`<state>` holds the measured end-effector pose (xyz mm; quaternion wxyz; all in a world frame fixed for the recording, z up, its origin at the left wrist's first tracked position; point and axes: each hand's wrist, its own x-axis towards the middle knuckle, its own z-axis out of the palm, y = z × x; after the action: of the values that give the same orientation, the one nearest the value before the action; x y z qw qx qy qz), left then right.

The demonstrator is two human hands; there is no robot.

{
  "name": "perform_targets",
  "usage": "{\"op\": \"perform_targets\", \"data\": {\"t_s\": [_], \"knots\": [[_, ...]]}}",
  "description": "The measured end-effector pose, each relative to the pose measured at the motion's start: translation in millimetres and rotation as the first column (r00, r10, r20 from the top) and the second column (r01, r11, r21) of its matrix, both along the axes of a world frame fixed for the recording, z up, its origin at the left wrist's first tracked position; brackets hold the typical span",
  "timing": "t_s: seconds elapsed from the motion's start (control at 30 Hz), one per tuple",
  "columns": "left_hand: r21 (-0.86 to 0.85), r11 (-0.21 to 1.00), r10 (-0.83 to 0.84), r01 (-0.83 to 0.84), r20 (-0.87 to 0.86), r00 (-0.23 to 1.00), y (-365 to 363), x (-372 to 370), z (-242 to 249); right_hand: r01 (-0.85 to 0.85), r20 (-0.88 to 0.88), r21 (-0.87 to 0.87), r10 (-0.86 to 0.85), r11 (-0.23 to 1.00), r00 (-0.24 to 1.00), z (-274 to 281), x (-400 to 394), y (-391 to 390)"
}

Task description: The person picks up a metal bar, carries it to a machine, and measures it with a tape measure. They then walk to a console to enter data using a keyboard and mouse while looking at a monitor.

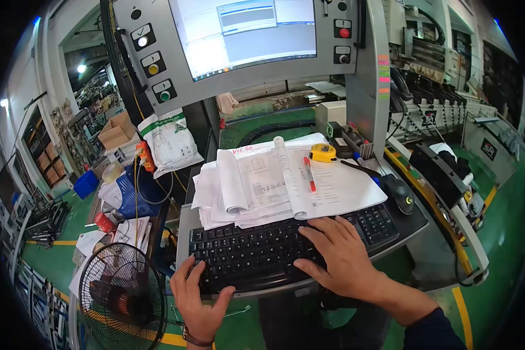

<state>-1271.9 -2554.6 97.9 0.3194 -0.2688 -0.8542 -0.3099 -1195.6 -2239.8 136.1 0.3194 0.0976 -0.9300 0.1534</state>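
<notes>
A black keyboard (245, 259) lies on a small shelf below a control panel screen (245, 41). My left hand (197, 300) is at its lower left corner, fingers apart, with fingertips on the edge keys and a watch band at the wrist. Over the right part of the keys rests my right hand (338, 254), fingers spread and holding nothing. Behind the keyboard, a stack of papers (256, 181) with curled pages overlaps its back edge. A red pen (309, 174) lies on the papers, and a yellow tape measure (322, 153) sits at their far side.
A black mouse (398, 193) stands right of the papers. Buttons (153, 69) line the panel's left side. At lower left is a black fan (122, 297); above it hangs a white plastic bag (169, 143). A metal rail (449, 216) runs along the right.
</notes>
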Motion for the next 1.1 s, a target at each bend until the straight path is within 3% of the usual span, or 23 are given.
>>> {"op": "perform_targets", "data": {"t_s": [0.4,0.7,0.9,1.1], "knots": [[0.039,0.999,-0.012,0.015,-0.072,0.997,0,-1,0,-0.015,0.025,0.008,0.015,1.0,1.0,9,10,-8],[0.075,0.996,-0.042,0.048,-0.087,0.995,0,-4,2,-0.148,0.083,0.026,0.145,0.989,0.986,4,3,-33],[-0.026,0.999,-0.035,0.032,-0.111,0.993,-2,-5,3,-0.158,0.105,0.047,0.153,0.986,0.983,3,-7,-44],[-0.197,0.979,0.045,-0.048,-0.02,0.999,6,4,17,-0.173,0.123,0.05,0.166,0.984,0.978,5,-20,-55]]}}
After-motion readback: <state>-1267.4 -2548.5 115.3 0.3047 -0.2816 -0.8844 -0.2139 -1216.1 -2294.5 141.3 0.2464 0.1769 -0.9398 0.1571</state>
